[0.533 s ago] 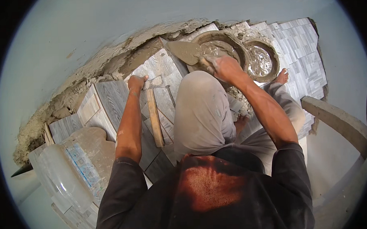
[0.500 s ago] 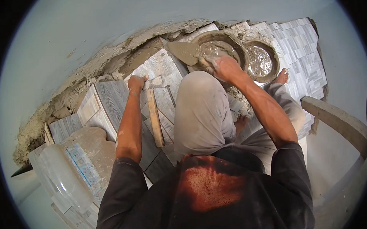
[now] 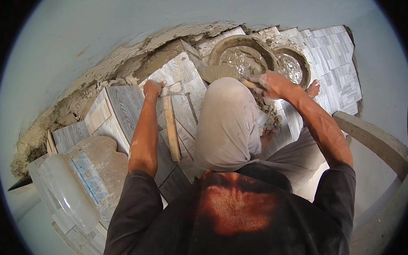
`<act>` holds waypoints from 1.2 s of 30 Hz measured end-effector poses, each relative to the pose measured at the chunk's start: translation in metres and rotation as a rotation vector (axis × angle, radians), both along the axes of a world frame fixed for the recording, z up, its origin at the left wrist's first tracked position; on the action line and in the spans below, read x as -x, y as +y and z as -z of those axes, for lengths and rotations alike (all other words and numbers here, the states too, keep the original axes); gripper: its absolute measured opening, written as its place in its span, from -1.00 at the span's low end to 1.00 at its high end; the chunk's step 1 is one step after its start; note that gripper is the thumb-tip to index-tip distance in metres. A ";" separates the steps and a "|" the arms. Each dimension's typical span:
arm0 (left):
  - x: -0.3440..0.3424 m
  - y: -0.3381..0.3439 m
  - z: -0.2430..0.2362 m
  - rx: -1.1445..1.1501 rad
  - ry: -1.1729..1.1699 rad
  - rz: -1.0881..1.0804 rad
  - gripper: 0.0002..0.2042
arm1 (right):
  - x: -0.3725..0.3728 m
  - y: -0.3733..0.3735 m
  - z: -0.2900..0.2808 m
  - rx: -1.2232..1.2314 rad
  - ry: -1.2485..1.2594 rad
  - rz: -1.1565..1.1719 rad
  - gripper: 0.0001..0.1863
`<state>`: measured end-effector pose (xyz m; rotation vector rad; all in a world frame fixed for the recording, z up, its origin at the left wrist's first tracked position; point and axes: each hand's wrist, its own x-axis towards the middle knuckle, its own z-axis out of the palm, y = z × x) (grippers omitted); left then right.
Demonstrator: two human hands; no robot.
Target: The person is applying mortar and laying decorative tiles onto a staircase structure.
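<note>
My right hand [image 3: 274,84] is closed around the wooden handle of a mortar-coated trowel [image 3: 218,73]. The blade points left, just in front of a large round basin [image 3: 217,48] of wet grey mortar [image 3: 244,58]. A smaller basin [image 3: 306,67] with shiny, watery contents [image 3: 289,68] stands to its right. On the left, my left hand [image 3: 153,87] is curled at the edge of a grey wood-pattern tile [image 3: 172,68]; part of its fingers is hidden. Near it lie a wooden stick [image 3: 172,128] and a thin hammer-like tool [image 3: 190,105].
Tiled steps [image 3: 334,51] continue on the right. A rough, broken mortar edge [image 3: 94,77] runs along the wall. At the left lies a cloudy plastic container [image 3: 80,177]. Rubble [image 3: 271,111] sits beside my knee [image 3: 224,122], and a curved concrete edge [image 3: 370,135] is at the right.
My right hand and the trowel have moved toward me and to the right, from over the large basin to its near side. My left hand stays at the tile.
</note>
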<state>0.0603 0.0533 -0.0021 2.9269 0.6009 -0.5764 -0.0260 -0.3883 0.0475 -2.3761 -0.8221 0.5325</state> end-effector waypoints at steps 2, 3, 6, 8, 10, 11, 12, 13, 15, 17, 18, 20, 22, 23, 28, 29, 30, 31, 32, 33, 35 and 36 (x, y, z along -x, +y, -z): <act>0.001 -0.006 -0.002 0.014 0.008 -0.014 -0.40 | 0.011 -0.010 0.000 0.045 -0.010 -0.005 -0.57; 0.002 -0.008 -0.001 0.011 0.004 -0.015 -0.40 | 0.011 -0.015 -0.007 0.123 0.025 -0.027 -0.56; 0.002 -0.007 0.000 0.012 0.000 -0.011 -0.39 | 0.006 -0.028 -0.008 0.091 -0.133 -0.020 -0.54; 0.001 -0.003 0.003 0.016 -0.001 -0.009 -0.38 | -0.001 -0.026 -0.005 0.178 -0.047 -0.003 -0.56; 0.003 0.001 0.007 0.005 0.011 -0.007 -0.38 | -0.002 -0.025 -0.015 0.064 0.012 0.011 -0.57; 0.003 0.001 0.008 0.011 0.005 -0.014 -0.37 | -0.002 -0.027 -0.025 0.016 0.051 0.021 -0.56; 0.001 0.002 0.007 0.013 -0.003 -0.020 -0.37 | -0.002 -0.029 -0.029 0.018 0.043 0.015 -0.56; -0.001 0.004 0.007 0.014 0.006 -0.022 -0.37 | -0.003 -0.032 -0.031 -0.025 0.119 0.152 -0.54; 0.001 0.001 0.007 0.019 0.019 -0.020 -0.37 | -0.005 -0.030 -0.024 -0.001 -0.018 0.273 -0.52; 0.001 0.001 0.006 0.045 0.029 -0.022 -0.37 | -0.015 -0.005 -0.017 0.054 0.047 0.287 -0.53; 0.000 0.000 0.006 0.047 0.022 -0.022 -0.37 | -0.021 0.007 -0.014 0.111 0.112 0.307 -0.53; 0.002 -0.003 0.008 0.032 0.009 -0.034 -0.37 | -0.028 0.025 0.008 0.079 -0.018 0.295 -0.54; 0.001 -0.004 0.008 0.066 0.007 -0.033 -0.38 | -0.031 0.032 0.025 0.046 -0.137 0.276 -0.55; 0.001 -0.003 0.008 0.062 -0.012 -0.029 -0.38 | -0.034 0.036 0.027 0.046 -0.122 0.260 -0.56; 0.004 0.008 0.009 0.057 -0.024 -0.085 -0.40 | -0.033 0.043 0.019 -0.047 -0.106 0.136 -0.59; 0.002 0.006 0.009 0.045 -0.011 -0.066 -0.40 | -0.030 0.042 0.015 0.008 -0.075 0.174 -0.59; 0.004 0.000 0.010 0.036 0.008 -0.048 -0.41 | -0.029 0.038 0.013 0.066 -0.040 0.210 -0.59; 0.003 -0.005 0.009 0.037 -0.009 -0.054 -0.42 | -0.032 0.033 0.022 0.060 -0.046 0.181 -0.59; 0.000 -0.012 0.007 0.041 -0.024 -0.047 -0.43 | -0.033 0.026 0.038 0.020 -0.124 0.150 -0.58; 0.001 -0.016 0.005 0.040 -0.025 -0.061 -0.43 | -0.033 0.028 0.041 -0.020 -0.197 0.121 -0.57; 0.004 -0.020 0.002 0.052 -0.046 -0.060 -0.44 | -0.030 0.024 0.028 0.038 -0.129 0.051 -0.55; 0.004 -0.014 0.002 0.055 -0.051 -0.070 -0.44 | -0.029 0.021 0.013 0.097 -0.066 -0.008 -0.54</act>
